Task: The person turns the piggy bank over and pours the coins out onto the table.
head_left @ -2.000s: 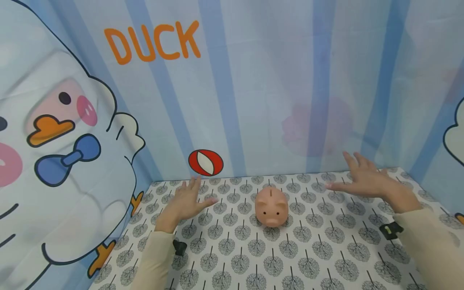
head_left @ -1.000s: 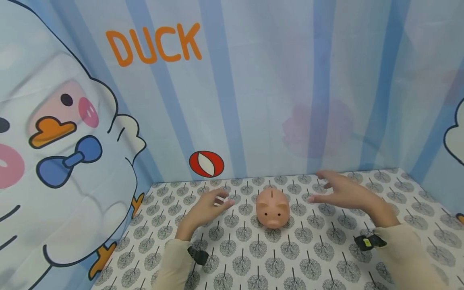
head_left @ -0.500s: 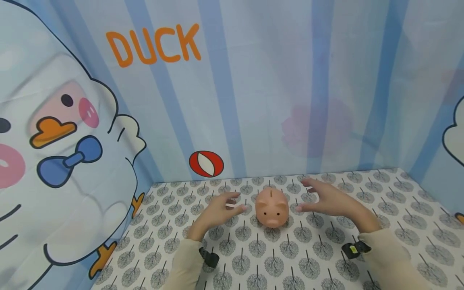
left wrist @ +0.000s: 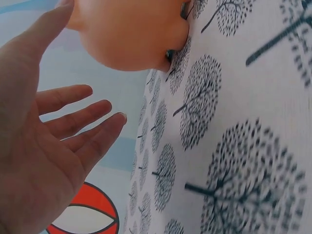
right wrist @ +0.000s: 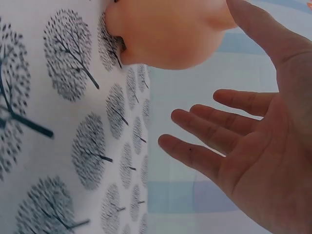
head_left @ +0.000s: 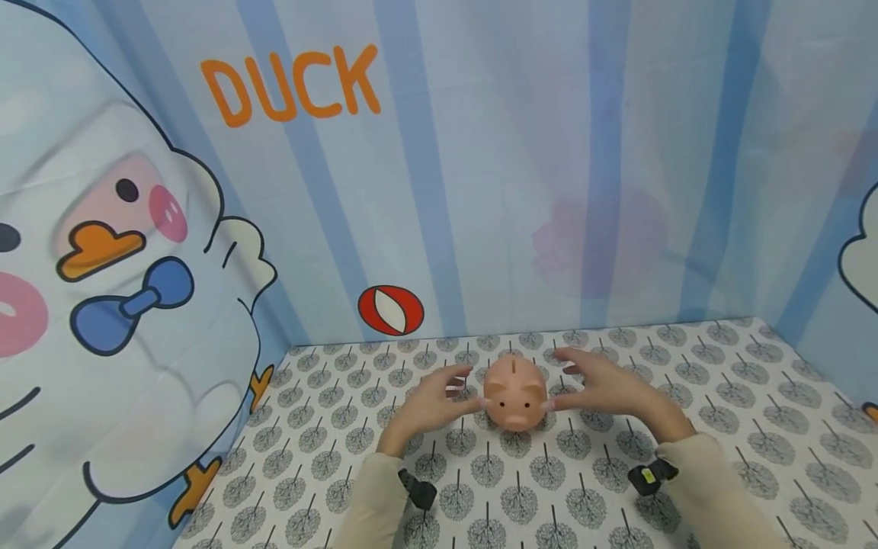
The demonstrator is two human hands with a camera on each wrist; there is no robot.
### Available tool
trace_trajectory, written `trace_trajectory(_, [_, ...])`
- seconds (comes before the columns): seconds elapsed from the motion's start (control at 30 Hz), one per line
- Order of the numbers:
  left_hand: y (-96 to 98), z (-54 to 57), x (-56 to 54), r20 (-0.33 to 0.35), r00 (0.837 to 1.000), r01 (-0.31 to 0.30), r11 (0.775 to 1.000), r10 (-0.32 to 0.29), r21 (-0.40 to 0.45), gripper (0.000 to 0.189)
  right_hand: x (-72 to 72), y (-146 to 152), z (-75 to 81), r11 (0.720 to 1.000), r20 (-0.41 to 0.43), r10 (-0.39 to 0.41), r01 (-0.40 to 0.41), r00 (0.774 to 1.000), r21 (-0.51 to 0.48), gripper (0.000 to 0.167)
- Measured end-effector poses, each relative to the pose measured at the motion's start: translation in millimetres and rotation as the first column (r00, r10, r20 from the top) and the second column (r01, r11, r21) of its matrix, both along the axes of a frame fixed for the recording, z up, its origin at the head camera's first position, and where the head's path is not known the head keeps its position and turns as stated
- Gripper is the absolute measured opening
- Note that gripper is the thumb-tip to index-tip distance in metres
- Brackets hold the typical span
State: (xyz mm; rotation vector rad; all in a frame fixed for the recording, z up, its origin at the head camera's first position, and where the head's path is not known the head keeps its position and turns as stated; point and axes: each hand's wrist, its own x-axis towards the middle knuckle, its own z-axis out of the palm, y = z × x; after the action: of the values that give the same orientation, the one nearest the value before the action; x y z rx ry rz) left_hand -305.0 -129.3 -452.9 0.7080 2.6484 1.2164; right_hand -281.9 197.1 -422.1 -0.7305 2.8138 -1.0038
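Hands about a piggy bank, as I follow them remotely through three cameras. In the head view, the piggy bank [head_left: 515,412] stands upright on the tree-patterned tabletop [head_left: 521,503], nearer the far edge and roughly midway between the two far corners, its snout turned towards the near edge. The left hand [head_left: 432,402] lies on its side towards the tabletop's left edge, the right hand [head_left: 604,383] towards the right edge. This view alone shows me the slot in the bank's top; here both thumbs seem to meet its sides.

The left wrist view adds the stubby feet resting on the tabletop and a ball print [left wrist: 85,214] on the backdrop [head_left: 507,191]; the left fingers are extended, apart from the bank, with the thumb at one ear. The right wrist view shows the right fingers loosely straight and spread, also clear of it, with the thumb at the other ear. Neither hand has hold of anything; whether the thumbs actually touch, I cannot tell.

Compared with half a second earlier, when I saw a gap beside each thumb, both hands have closed in; the bank has not moved.
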Motion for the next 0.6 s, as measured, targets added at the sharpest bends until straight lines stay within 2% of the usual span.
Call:
trace_trajectory(0.33, [14.2, -13.1, -4.0, 0.052, 0.999, 0.007, 0.998, -0.010, 0.055, 0.093, -5.1, -17, -22.9, 0.998, 0.049, 0.012, -0.009, 0.999, -0.061, 0.102])
trace_trajectory(0.6, [19.5, -15.3, -7.4, 0.083, 0.995, 0.042, 0.992, -0.053, 0.119, 0.096, -9.7, -20, -34.7, 0.997, 0.044, 0.014, -0.010, 0.999, -0.082, 0.098])
